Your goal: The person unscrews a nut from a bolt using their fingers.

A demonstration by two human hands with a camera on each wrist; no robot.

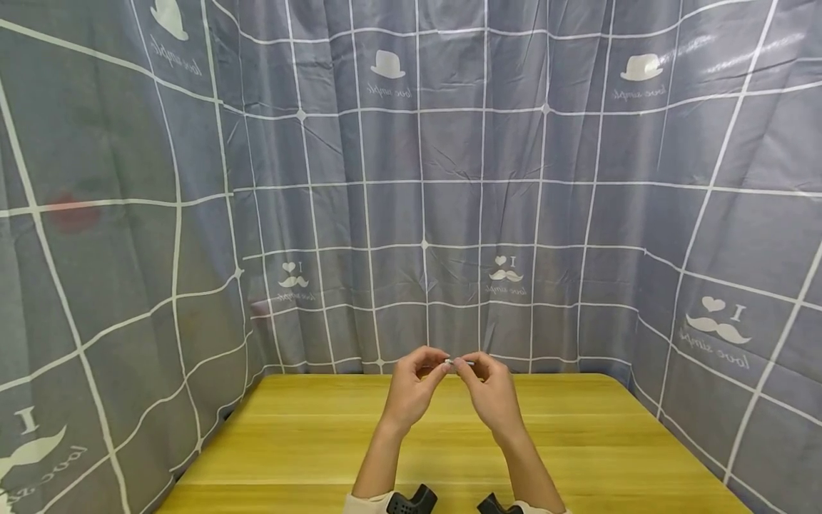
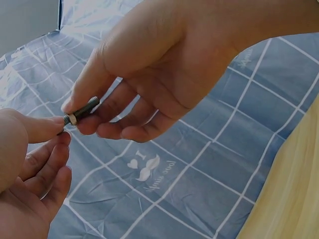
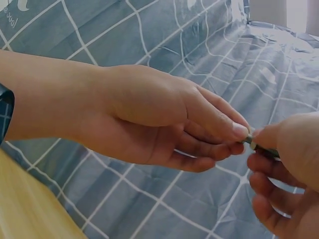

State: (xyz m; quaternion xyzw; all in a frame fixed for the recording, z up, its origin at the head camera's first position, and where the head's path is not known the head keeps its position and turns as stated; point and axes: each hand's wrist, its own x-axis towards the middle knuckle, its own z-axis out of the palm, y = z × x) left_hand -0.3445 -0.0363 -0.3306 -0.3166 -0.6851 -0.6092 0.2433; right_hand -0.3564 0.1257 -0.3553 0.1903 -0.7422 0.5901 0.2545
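Note:
Both hands meet above the far part of the table around a small dark threaded bolt (image 2: 90,106). A narrow, lighter nut (image 2: 73,119) sits on its thread, in the gap between the two sets of fingertips. My left hand (image 1: 409,392) pinches the end on its side with thumb and index finger. My right hand (image 1: 493,396) grips the longer threaded part between thumb and fingers. In the right wrist view the nut (image 3: 253,146) shows just beside the left thumb tip; the fingers cover both sides of the bolt there.
Below the hands lies a yellow wood-grain table (image 1: 308,442). Grey curtains (image 1: 449,214) with white grid lines and printed hats and moustaches hang behind it and along both sides. A black wrist device (image 1: 412,500) sits at each sleeve cuff.

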